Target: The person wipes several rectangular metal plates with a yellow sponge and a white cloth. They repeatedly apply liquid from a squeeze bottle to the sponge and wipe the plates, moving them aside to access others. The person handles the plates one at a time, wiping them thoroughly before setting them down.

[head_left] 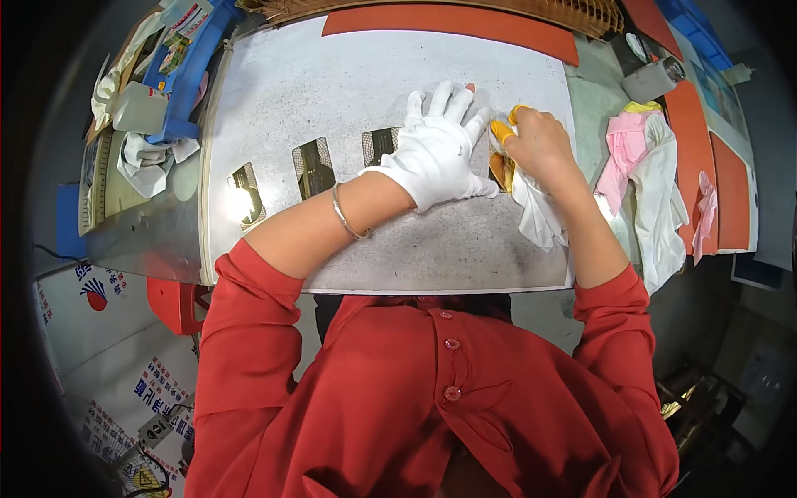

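Note:
My left hand (442, 156), in a white glove with one bare fingertip, lies flat with its fingers spread on a pale speckled board (274, 91). My right hand (538, 148), with yellow finger covers on its thumb and a finger, is closed on a white cloth (541, 220). Just under the cloth and beside the left thumb shows part of a shiny gold-brown plate (501, 171). Left of the glove lie a dark plate with mesh-patterned edges (314, 168) and a glaring plate (246, 196). Another mesh-edged plate (378, 147) is partly hidden by the glove.
Pink cloth (624, 153) and white cloth (658, 195) lie at the right, near a grey-white bottle (653, 80). A blue bin (184, 104), a clear plastic container (139, 109) and a crumpled cloth (149, 162) stand at the left. A slatted brown rack (531, 12) borders the far edge.

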Demonstrator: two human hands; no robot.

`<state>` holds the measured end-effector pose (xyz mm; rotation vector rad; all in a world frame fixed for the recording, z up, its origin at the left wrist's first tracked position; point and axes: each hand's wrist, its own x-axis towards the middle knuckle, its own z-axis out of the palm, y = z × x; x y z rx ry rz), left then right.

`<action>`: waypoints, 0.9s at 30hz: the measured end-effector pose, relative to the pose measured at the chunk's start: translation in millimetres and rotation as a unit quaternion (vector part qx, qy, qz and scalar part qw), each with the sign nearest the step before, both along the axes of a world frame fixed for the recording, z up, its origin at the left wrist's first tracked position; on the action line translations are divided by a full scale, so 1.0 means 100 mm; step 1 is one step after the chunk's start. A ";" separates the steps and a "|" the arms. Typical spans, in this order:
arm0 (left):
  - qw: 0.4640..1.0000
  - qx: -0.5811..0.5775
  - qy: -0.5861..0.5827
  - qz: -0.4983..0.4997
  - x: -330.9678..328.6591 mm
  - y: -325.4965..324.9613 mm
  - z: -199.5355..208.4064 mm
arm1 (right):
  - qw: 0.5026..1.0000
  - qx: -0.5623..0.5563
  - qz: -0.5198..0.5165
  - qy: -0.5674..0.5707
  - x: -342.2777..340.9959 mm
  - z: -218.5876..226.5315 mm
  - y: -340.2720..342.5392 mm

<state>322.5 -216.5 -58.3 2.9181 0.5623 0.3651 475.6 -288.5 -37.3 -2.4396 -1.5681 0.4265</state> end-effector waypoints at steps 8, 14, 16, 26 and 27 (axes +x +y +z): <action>1.000 0.018 -0.023 -0.007 -0.03 -0.01 0.00 | 1.000 -0.003 -0.002 -0.017 -0.11 -0.02 -0.12; 0.999 0.014 0.021 -0.021 -0.01 -0.02 0.06 | 1.000 -0.004 -0.015 -0.016 -0.18 -0.01 -0.22; 0.999 0.028 0.017 -0.027 -0.02 -0.01 0.05 | 1.000 0.002 -0.009 -0.011 -0.20 -0.03 -0.25; 0.995 0.013 0.068 -0.076 0.01 0.03 0.12 | 0.999 0.034 -0.017 -0.003 -0.36 -0.02 -0.47; 0.994 0.005 0.085 -0.074 0.01 0.02 0.15 | 0.999 0.035 -0.018 -0.009 -0.35 -0.07 -0.49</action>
